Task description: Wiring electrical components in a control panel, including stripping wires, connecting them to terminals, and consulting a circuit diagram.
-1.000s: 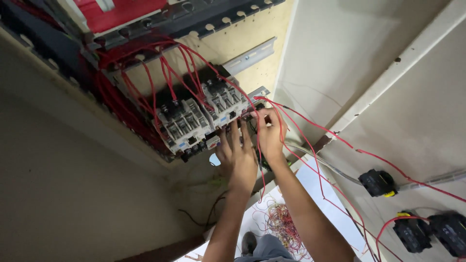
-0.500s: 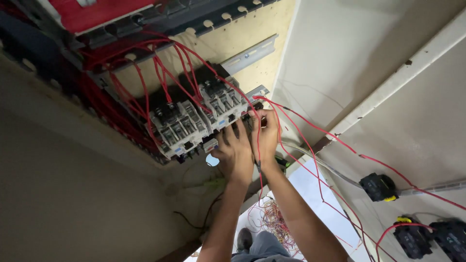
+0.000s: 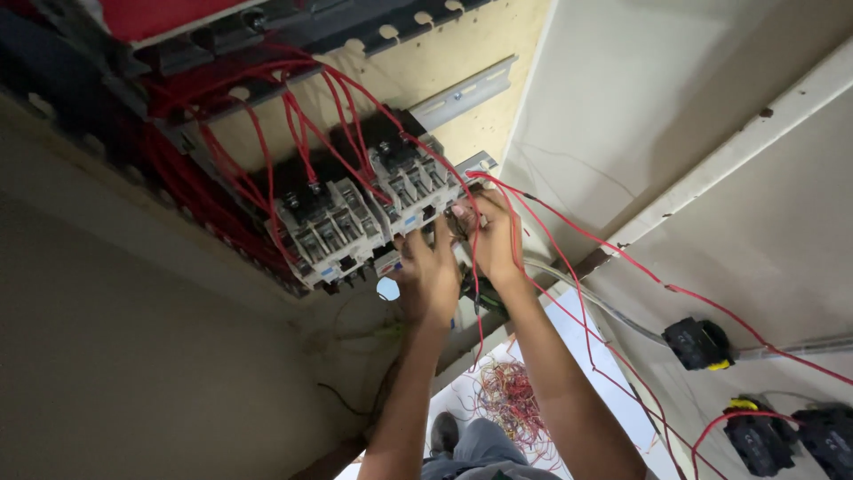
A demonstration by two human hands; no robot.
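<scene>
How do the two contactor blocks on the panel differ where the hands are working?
The right contactor has the right hand at its lower corner; the left contactor has the left hand just beside it. The right one sits higher on the tilted panel. Both are grey and black, side by side, with red wires into their tops.

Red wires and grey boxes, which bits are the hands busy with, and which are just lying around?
In use:
left hand
right hand
red wires
grey contactor blocks

Lying about:
wire scraps on the floor
black parts with yellow tabs
</scene>
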